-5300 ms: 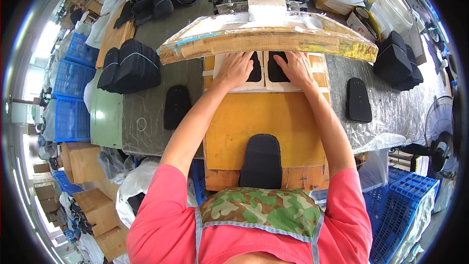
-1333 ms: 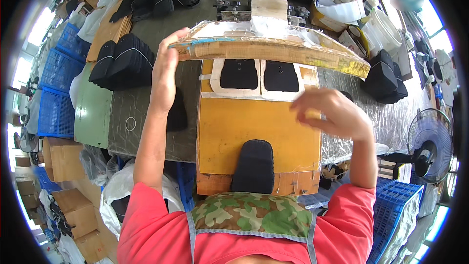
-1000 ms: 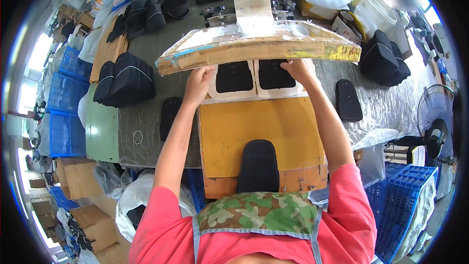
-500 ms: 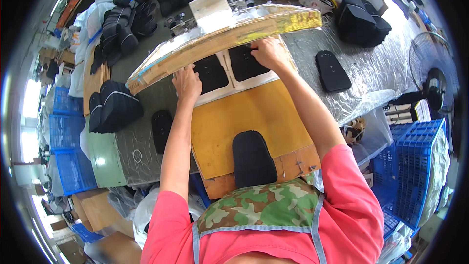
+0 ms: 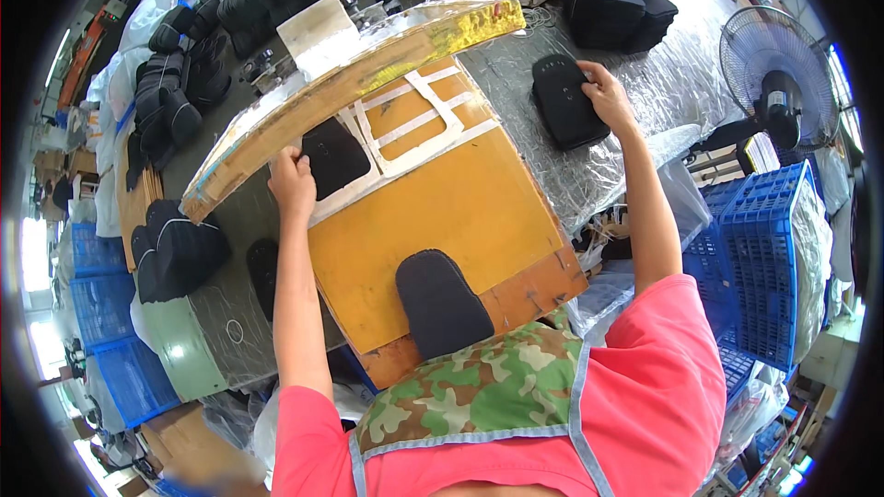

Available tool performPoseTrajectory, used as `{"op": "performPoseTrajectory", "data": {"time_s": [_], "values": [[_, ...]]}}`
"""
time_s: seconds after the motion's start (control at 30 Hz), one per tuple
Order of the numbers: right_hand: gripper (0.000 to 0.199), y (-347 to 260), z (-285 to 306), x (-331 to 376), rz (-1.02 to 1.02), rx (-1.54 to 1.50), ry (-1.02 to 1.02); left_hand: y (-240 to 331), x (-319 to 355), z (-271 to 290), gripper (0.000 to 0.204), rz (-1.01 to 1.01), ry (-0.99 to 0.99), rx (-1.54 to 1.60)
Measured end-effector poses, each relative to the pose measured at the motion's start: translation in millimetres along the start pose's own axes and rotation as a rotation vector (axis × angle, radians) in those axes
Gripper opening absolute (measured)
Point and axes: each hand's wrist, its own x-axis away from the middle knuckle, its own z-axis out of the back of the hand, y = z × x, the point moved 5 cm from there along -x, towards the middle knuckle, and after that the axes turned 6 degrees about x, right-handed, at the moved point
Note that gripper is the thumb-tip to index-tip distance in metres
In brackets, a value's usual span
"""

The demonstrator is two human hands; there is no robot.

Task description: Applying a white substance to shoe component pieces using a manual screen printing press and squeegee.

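Observation:
My right hand (image 5: 610,101) grips a black pad (image 5: 564,97) with rounded ends by its right edge, over the table's plastic cover at the right. Small light marks show near its far end. My left hand (image 5: 293,186) has its fingers closed at the left edge of a second black pad (image 5: 333,161), which lies in the left opening of a white template (image 5: 373,168). Through the template's right opening show the yellow board (image 5: 433,198) and white strips. A raised wooden frame (image 5: 368,83) slants above the template and hides its far part.
One black pad (image 5: 442,304) lies across the board's near edge. Stacks of black pads (image 5: 180,253) stand at the left, more (image 5: 612,5) at the far right. A fan (image 5: 778,83) and blue crates (image 5: 760,239) are on the right. Another pad (image 5: 261,276) lies beside my left forearm.
My right hand has taken the pad out of the template's right opening and carried it right, to where a lone pad lay. My left hand stays by the left pad. The view has shifted.

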Motion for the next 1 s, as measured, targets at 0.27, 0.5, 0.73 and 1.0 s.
{"op": "performPoseTrajectory", "data": {"time_s": [0.27,0.5,0.73,1.0], "values": [[0.041,28,-26,-9,0.044,0.103,-0.100,-52,68,107,0.030,0.261,0.150,0.796],[0.052,51,-9,-13,0.135,0.309,-0.072,-119,149,190,0.027,0.412,0.327,0.638],[0.102,-2,-36,39,0.152,0.635,-0.189,-122,162,173,0.026,0.467,0.199,0.651],[0.086,-55,-10,61,0.238,0.734,0.094,-100,153,131,0.033,0.181,0.181,-0.148]]}}
